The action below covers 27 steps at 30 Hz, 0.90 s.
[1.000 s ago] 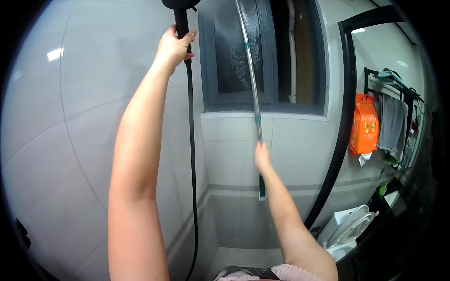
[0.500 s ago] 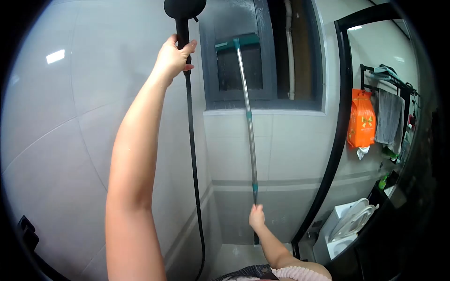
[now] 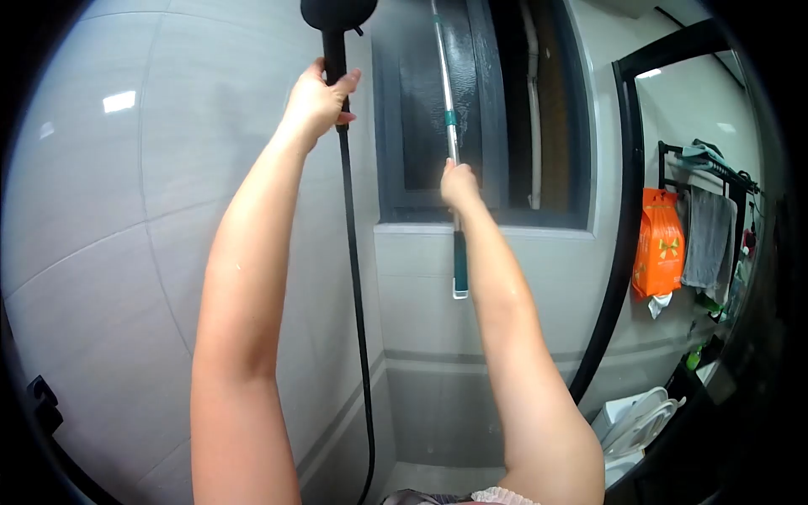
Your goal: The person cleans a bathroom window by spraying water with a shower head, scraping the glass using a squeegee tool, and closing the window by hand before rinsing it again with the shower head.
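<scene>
My left hand [image 3: 318, 101] is wrapped round the handle of a black shower head [image 3: 338, 13], held up near the top of the view. Its black hose [image 3: 355, 269] hangs down from the handle. My right hand [image 3: 460, 185] grips the silver and green pole [image 3: 446, 76] of a squeegee in front of the window [image 3: 421, 160]. The pole's green lower end [image 3: 460, 263] sticks out below my fist. The squeegee's head is out of view above. Water shows on the window glass.
Tiled wall [image 3: 93, 252] runs along the left. At the right, a black door frame [image 3: 619, 227] stands before an orange tissue pack [image 3: 659, 244], a grey towel [image 3: 705, 240] and a toilet [image 3: 635, 429] with its lid raised. A pipe [image 3: 534, 109] shows through the window gap.
My right hand has risen with the pole, carrying the squeegee head up out of view. My left hand still holds the shower head in nearly the same place. The view has tilted up slightly.
</scene>
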Each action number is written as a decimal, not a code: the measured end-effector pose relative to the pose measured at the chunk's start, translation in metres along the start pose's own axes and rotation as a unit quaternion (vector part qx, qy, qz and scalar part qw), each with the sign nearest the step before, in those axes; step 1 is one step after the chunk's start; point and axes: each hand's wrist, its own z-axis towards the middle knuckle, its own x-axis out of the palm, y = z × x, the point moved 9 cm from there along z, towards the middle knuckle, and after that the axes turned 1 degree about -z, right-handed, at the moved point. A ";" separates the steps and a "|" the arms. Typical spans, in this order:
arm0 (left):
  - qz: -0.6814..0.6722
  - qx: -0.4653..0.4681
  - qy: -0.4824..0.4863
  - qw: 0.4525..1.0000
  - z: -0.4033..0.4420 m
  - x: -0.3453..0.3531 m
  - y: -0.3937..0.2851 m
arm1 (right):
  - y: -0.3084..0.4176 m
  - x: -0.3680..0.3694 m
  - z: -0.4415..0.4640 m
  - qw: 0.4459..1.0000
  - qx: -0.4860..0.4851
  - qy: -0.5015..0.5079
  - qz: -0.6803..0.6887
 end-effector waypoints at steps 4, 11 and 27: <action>-0.011 0.024 -0.013 1.000 -0.005 -0.003 0.001 | -0.090 0.033 -0.041 0.999 -0.011 -0.002 -0.030; -0.028 -0.035 0.019 0.999 -0.025 0.002 0.028 | -0.346 0.043 -0.267 0.985 0.119 0.048 -0.115; 0.010 -0.048 0.060 0.997 -0.045 0.005 0.032 | -0.302 0.084 -0.288 0.991 0.095 0.050 -0.073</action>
